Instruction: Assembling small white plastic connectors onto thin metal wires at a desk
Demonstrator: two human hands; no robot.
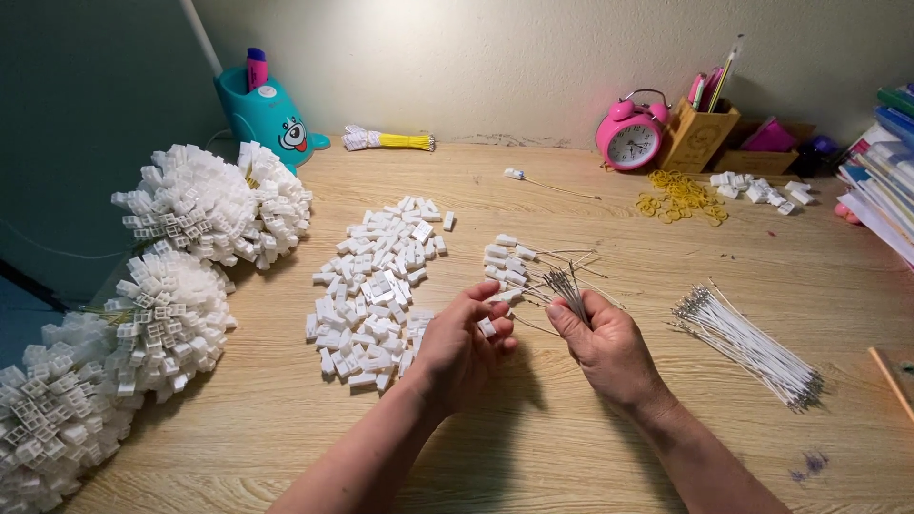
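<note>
- Right hand (609, 345) gripped a small bunch of thin wires (568, 284), fingers closed round them; bunch fanned toward the left, probably so single ends could be picked.
- Left hand (464, 345) pinched one white connector (487, 328) between thumb and fingertips, just beside the wire ends.
- Loose connector pile (376, 295) lay near the left hand.
- Wooden desk (571, 447); pink alarm clock (631, 133) stood against the wall.
</note>
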